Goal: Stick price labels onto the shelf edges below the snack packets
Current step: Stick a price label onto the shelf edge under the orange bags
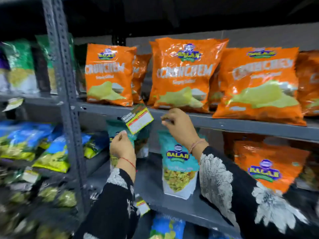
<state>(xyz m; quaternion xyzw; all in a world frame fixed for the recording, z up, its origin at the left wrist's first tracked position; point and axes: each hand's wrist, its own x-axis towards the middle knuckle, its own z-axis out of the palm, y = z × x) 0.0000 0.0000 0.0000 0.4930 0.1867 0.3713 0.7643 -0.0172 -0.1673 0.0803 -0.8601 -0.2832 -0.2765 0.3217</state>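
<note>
A green, yellow and white price label [139, 119] hangs tilted against the grey shelf edge [241, 125], below the orange Crunchem packets [183, 73]. My left hand [122, 146] pinches the label's lower corner from below. To the right of the label, my right hand [180, 127] is raised to the same shelf edge. Its fingertips are pinched on a small greenish piece [166, 116] too blurred to identify. A teal Balaji packet [179, 167] stands on the shelf below, under my right wrist.
More orange packets [269, 163] fill the lower shelf at right. Another label [143, 206] sits on the lower shelf edge. A perforated grey upright [66, 94] divides this bay from the left one, which holds green and blue packets [25, 135] and a label [13, 103].
</note>
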